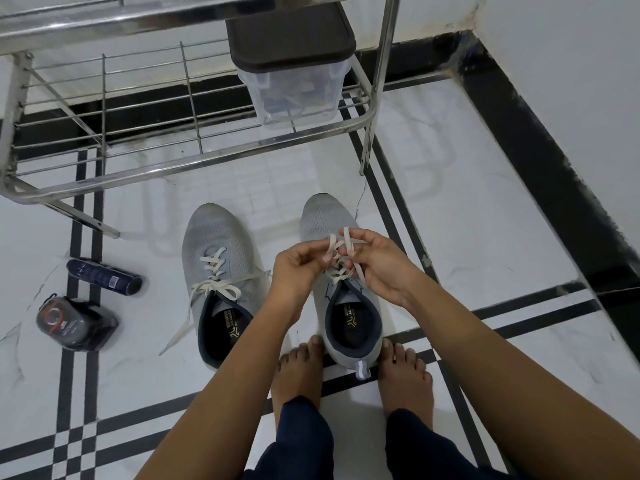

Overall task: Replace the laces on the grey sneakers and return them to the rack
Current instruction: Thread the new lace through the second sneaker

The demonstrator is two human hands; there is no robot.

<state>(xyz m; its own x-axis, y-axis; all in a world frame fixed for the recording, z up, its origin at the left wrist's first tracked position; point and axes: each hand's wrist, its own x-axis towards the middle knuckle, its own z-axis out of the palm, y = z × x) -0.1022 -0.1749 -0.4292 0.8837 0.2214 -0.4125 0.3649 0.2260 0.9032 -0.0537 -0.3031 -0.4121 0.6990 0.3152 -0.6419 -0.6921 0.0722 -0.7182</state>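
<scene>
Two grey sneakers stand side by side on the tiled floor, toes pointing at the rack. The left sneaker [216, 244] has a white lace tied in a loose bow with long ends trailing over the floor. Over the right sneaker [349, 327], my left hand [297, 268] and my right hand [377, 263] each pinch a strand of its white lace [333, 244], holding loops above the eyelets. The metal shoe rack [187, 157] stands just behind the shoes, its lower shelf bare on the left.
A clear plastic box with a dark lid [294, 74] sits on the rack's right side. A dark spray can [104, 276] lies on the floor at left, with a dark wrapped package [74, 323] below it. My bare feet [405, 375] flank the right sneaker's heel. A wall corner rises at right.
</scene>
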